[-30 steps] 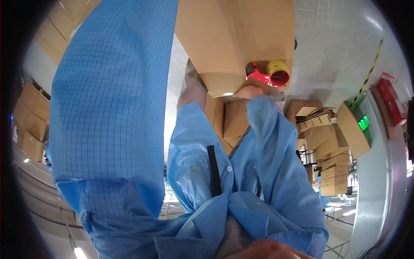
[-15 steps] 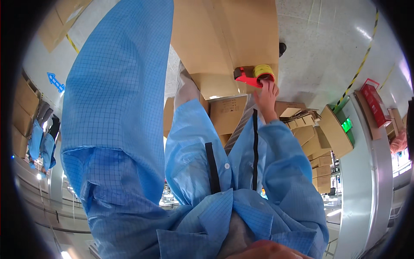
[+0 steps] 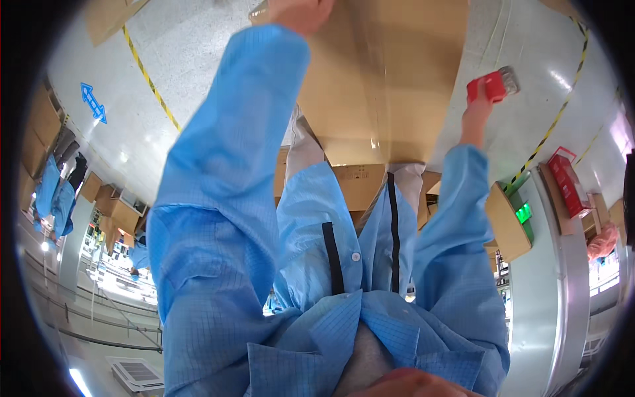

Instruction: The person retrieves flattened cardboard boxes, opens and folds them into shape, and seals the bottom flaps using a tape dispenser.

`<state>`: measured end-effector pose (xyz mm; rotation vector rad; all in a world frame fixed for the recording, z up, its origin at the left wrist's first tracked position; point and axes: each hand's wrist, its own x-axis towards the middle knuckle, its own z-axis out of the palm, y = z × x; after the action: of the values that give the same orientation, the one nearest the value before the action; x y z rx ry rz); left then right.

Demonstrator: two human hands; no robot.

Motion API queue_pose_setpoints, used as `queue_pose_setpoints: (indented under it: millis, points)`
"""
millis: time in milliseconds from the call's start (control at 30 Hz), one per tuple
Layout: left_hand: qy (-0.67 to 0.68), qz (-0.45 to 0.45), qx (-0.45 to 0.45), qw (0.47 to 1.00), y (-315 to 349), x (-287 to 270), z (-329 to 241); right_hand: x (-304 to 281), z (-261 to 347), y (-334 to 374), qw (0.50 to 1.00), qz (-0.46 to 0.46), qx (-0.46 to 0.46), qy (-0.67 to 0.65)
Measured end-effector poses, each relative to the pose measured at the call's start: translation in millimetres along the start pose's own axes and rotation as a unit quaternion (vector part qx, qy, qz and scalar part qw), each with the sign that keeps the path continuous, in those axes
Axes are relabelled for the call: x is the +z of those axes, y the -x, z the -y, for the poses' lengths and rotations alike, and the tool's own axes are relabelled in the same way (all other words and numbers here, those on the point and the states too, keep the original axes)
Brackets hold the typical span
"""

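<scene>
Gripped the red dispenser (image 3: 496, 86) in the right hand (image 3: 476, 114), out over the floor (image 3: 529, 49) to the right of the box (image 3: 383, 99) and apart from it. Had the left hand (image 3: 301, 14) at the left edge of the box, high in the view; could not tell, with the fingers partly cut off there, whether open or closed. Faced a broad, plain brown top on the box, with a glossy line down the middle. Wore a blue coat (image 3: 307, 334). Looked down on pale, shiny grey flooring, marked on both sides with striped tape (image 3: 153, 86) and at the left with a blue arrow (image 3: 93, 103). Had more cartons (image 3: 354, 178) just beyond the near edge of the box. Saw at the right a red case (image 3: 570, 184), a lit green sign (image 3: 524, 213) and a pale wall (image 3: 539, 298). Saw at the far left people in blue (image 3: 51, 192), and lower down a ceiling vent (image 3: 137, 372) and a bright lamp (image 3: 78, 382).
</scene>
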<state>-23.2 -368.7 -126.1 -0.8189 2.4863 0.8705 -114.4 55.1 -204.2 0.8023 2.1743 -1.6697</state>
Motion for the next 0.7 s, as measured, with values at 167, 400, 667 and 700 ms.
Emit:
queue_pose_setpoints:
  millis: [167, 400, 667, 700]
  points:
    - [-0.077, 0.067, 0.074, 0.992, 40, -102, -11, 91, 65, -110, 0.963, 0.191, 0.174, -0.071]
    - [0.499, 0.301, -0.168, 0.795, 46, -73, 108, 194, 45, -72, 0.931, 0.35, 0.094, 0.042]
    - [0.264, 0.167, -0.458, 0.832, 130, 2, 305, 304, 45, 106, 0.891, 0.327, -0.018, 0.314]
    - [0.295, 0.147, -0.481, 0.813, 160, 4, 343, 321, 51, 121, 0.889, 0.343, -0.021, 0.302]
